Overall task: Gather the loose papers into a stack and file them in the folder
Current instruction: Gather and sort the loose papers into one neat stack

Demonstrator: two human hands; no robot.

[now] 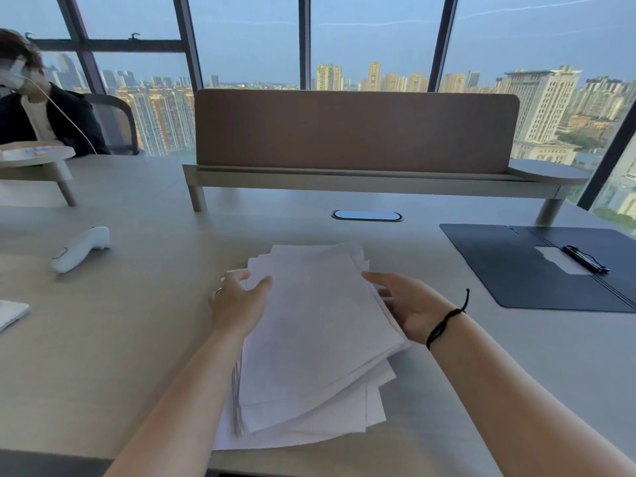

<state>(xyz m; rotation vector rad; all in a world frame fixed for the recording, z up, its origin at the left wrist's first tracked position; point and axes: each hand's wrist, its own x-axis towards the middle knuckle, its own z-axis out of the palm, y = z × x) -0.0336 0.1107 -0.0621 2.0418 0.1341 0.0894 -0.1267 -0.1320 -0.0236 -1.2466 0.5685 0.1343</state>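
A loose, uneven pile of white papers (309, 339) lies on the desk in front of me, its edges fanned out at the top and the bottom. My left hand (237, 301) rests on the pile's left edge, thumb on top of the sheets. My right hand (409, 304) presses against the right edge, fingers spread along the side of the sheets. A dark folder (509, 270) lies open and flat at the right, with a clip (585, 258) and a small white sheet on it.
A white handheld device (81, 249) lies on the desk at the left. A brown divider screen on a raised shelf (354, 132) stands across the back, with a cable grommet (366, 215) before it. A person sits at the far left. A white object (10, 315) pokes in at the left edge.
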